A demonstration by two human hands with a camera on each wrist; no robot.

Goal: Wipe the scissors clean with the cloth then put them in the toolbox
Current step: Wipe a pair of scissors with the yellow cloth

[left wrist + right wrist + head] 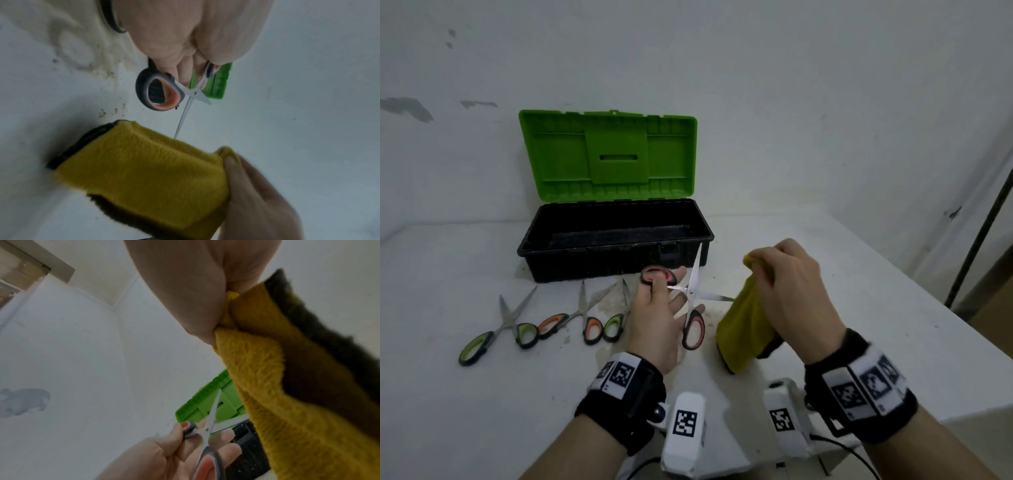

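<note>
My left hand (pixel 659 301) holds a pair of red-handled scissors (pixel 690 310) with the blades spread wide, the thumb through one handle loop; the same scissors (pixel 164 92) show in the left wrist view. One blade points up toward the toolbox, the other points right at the yellow cloth (pixel 744 329). My right hand (pixel 791 284) grips the top of that cloth, which hangs down just right of the blade tip. The yellow cloth (pixel 277 386) has a dark backing. The toolbox (pixel 616 240), black with a green lid, stands open behind the hands.
Three more pairs of scissors lie on the white table left of my left hand: a green-handled pair (pixel 496 329), an orange-handled pair (pixel 575 320) and another green-handled pair (pixel 616 322). The table edge (pixel 893 298) runs along the right. A dark pole (pixel 979 222) stands at far right.
</note>
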